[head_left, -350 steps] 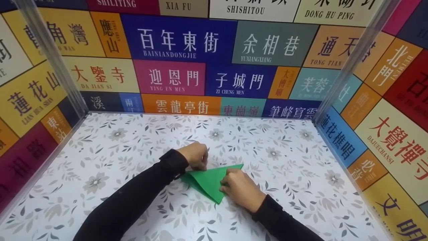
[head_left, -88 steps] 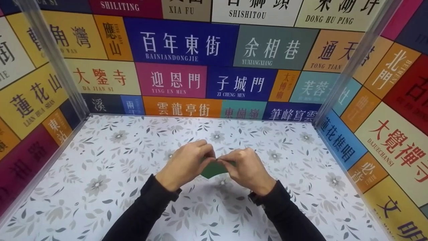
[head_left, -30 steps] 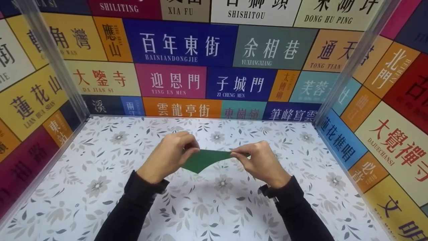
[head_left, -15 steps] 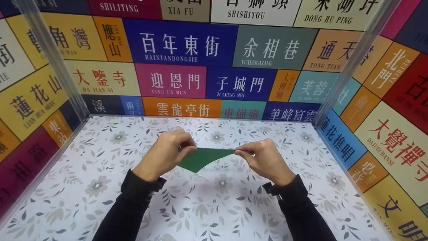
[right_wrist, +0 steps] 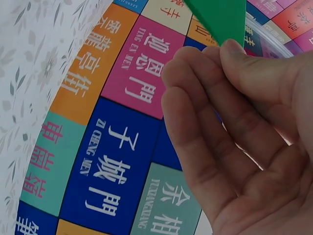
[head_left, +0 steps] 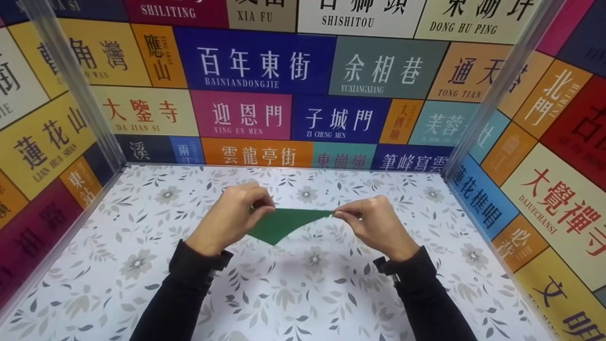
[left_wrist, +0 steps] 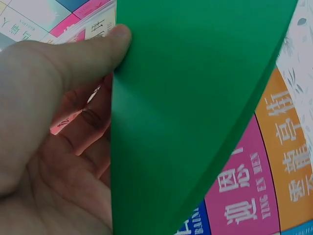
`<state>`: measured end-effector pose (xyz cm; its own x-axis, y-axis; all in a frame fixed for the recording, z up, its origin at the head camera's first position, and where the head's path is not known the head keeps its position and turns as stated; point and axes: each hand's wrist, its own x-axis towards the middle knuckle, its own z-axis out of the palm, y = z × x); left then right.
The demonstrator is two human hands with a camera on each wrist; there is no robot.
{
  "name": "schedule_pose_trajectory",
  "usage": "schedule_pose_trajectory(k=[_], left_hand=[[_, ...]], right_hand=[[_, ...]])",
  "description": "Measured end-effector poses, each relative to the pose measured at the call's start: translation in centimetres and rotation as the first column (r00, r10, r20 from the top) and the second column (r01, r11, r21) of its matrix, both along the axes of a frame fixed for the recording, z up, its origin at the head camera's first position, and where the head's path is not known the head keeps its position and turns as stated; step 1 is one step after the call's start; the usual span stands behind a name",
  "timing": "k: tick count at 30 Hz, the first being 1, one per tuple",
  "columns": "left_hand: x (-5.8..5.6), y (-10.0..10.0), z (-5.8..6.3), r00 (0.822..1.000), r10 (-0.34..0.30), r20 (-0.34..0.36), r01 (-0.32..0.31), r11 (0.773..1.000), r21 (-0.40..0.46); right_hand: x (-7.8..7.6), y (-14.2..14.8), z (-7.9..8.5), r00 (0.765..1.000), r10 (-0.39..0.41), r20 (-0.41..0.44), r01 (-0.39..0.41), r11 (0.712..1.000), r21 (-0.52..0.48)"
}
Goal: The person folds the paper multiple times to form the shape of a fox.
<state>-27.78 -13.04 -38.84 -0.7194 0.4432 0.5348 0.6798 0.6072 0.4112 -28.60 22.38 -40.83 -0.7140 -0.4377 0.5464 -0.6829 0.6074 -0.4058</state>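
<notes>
A folded sheet of green paper [head_left: 284, 223] is held up over the table, its long straight edge on top and a corner pointing down. My left hand [head_left: 232, 213] pinches it near the left end between thumb and fingers. In the left wrist view the green paper [left_wrist: 181, 107] fills the middle, with a doubled edge along its right side, and the left thumb [left_wrist: 98, 54] lies on its face. The right hand [head_left: 376, 225] pinches the pointed right tip. From the right wrist, the tip of the green paper [right_wrist: 222, 22] runs in between thumb and forefinger of the right hand [right_wrist: 234, 112].
A white table [head_left: 303, 293] with grey flowers and leaves lies below the hands. Colourful printed panels [head_left: 255, 61] stand behind it and on both sides, with clear corner posts [head_left: 492, 90] at the back left and right.
Earlier the paper lay on the table under both hands; later they pinched it close together in the air. Since then the hands have drawn apart along its top edge; lately they have barely moved.
</notes>
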Motion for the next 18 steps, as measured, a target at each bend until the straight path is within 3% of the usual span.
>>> schedule_pose_trajectory(k=[5, 18], left_hand=[[-0.1, -0.5, 0.1, 0.999, 0.041, -0.008, -0.041, 0.999, -0.003], [-0.3, 0.1, -0.6, 0.999, 0.034, -0.033, -0.035, 0.999, -0.034]], right_hand=[[-0.4, 0.9, 0.0, 0.999, -0.045, -0.017, 0.045, 0.999, -0.010], [-0.3, 1.1, 0.2, 0.997, -0.076, -0.023, 0.076, 0.997, -0.028]])
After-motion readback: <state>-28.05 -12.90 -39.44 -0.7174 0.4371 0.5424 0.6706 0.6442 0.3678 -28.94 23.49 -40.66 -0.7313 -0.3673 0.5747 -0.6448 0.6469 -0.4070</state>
